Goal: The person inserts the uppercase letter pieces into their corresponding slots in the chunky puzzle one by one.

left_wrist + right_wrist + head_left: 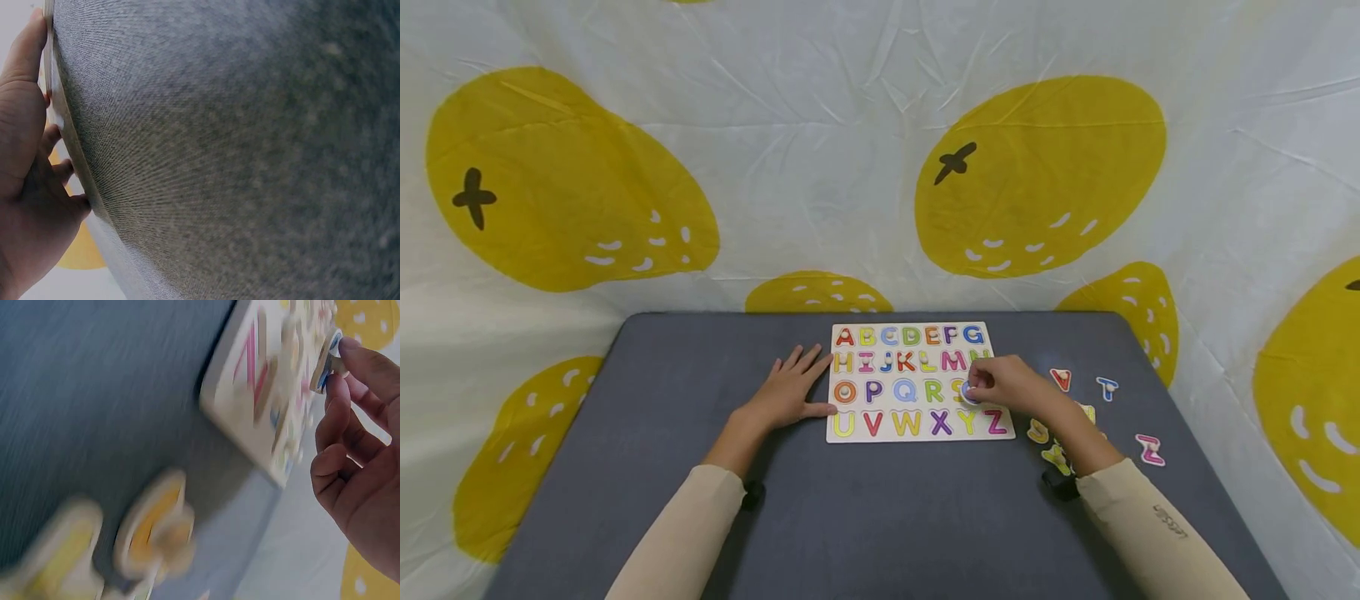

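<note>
A wooden alphabet puzzle board (887, 426) lies on the dark grey table, with rows of coloured letters. My left hand (788, 392) rests flat and spread at its left edge, thumb and fingertips touching the board; in the left wrist view the same hand (34, 181) lies along the edge. Over the right part of the third row, my right hand (1011, 385) pinches a rounded blue letter puzzle piece (325, 365) by its wooden knob. The piece is tilted in the right wrist view and its letter is mostly hidden by the fingers. Knobbed pieces fill the upper rows.
Loose letter pieces lie right of the board: a red V (1061, 379), a blue T (1107, 388), a pink Z (1150, 450), an orange S (1037, 431) and a yellow Y (1056, 458). My right forearm partly covers others. A patterned curtain (820, 192) hangs behind the table.
</note>
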Tool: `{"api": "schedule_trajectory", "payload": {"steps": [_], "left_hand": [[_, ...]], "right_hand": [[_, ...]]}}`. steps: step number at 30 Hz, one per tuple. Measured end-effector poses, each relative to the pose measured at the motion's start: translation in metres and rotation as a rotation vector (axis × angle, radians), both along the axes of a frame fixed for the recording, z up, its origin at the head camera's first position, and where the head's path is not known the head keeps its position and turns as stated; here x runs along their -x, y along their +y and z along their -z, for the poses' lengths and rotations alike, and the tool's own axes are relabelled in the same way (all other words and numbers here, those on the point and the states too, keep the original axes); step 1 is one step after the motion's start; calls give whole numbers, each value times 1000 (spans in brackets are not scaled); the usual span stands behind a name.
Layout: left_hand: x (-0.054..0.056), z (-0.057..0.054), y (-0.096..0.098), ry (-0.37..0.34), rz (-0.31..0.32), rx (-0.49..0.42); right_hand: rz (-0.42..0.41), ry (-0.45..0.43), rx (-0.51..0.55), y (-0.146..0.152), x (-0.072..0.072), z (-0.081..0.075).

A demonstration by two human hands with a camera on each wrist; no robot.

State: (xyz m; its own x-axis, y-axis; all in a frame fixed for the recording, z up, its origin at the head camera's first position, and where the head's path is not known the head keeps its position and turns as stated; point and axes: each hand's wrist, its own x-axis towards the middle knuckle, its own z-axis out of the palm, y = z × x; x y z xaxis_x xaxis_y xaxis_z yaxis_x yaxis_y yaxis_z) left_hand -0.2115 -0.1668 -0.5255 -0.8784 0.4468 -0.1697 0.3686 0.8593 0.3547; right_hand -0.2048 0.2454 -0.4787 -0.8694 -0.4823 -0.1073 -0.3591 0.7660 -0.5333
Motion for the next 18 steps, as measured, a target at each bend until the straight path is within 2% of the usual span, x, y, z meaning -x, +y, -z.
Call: {"api": "schedule_trajectory", "payload": {"steps": [5,12,18], "left_hand": [[-1,0,0,8,0,-1],[-3,-2,0,10,2,-17],[-2,-2,0,12,-1,-12]], "right_hand": [[-29,-29,28,-30,5,6],[-66,10,-5,-64,15,9],[-42,-20,0,-85,20,14]]}}
